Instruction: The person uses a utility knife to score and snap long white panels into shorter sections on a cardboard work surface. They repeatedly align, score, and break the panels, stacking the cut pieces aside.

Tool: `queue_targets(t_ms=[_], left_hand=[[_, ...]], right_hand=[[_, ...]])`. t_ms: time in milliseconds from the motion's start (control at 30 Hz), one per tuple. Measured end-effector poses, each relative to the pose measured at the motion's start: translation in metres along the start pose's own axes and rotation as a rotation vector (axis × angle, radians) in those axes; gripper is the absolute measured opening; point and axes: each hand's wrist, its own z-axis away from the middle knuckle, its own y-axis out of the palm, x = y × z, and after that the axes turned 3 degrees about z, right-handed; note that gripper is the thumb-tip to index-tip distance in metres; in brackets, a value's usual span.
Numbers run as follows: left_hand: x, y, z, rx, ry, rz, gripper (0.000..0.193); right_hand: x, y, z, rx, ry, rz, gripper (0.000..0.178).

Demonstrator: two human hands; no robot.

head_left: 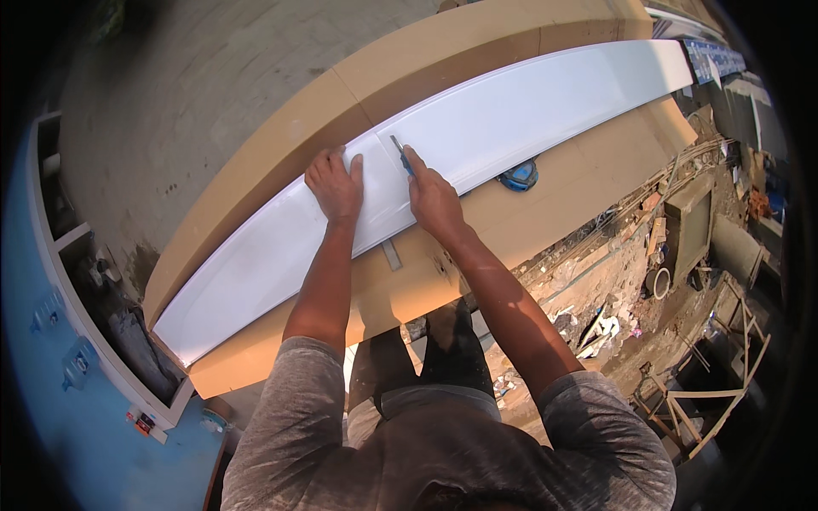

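Observation:
A long white panel [545,102] lies across brown cardboard [588,162], running from lower left to upper right. My left hand [336,189] rests on the panel near its far edge, thumb apart from the fingers, holding nothing. In my right hand [436,203] is a utility knife [406,162] with a blue body, its tip pointing away from me over the panel. A thin line crosses the panel beside the knife; whether the blade touches the surface I cannot tell. The tip of a grey metal strip [392,255] shows from under the near edge.
A blue tape measure [519,176] sits against the panel's near edge, right of my right hand. Rubble and scraps [605,328] cover the ground to the right, with a wooden frame [707,394] beyond. At left stands a blue surface with a white-framed edge [106,353].

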Motion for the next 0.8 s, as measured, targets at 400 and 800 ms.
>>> queue_targets(t_ms=[400,800], left_hand=[[-0.001,-0.006,0.003,-0.002,-0.028,0.03,0.044],[0.006,0.001,0.004,0.053,-0.064,-0.02,0.045]], right_hand=[[0.022,0.005,-0.026,0.157,-0.013,0.252,0.061],[0.014,-0.007,0.007,0.304,-0.033,0.433,0.059]])
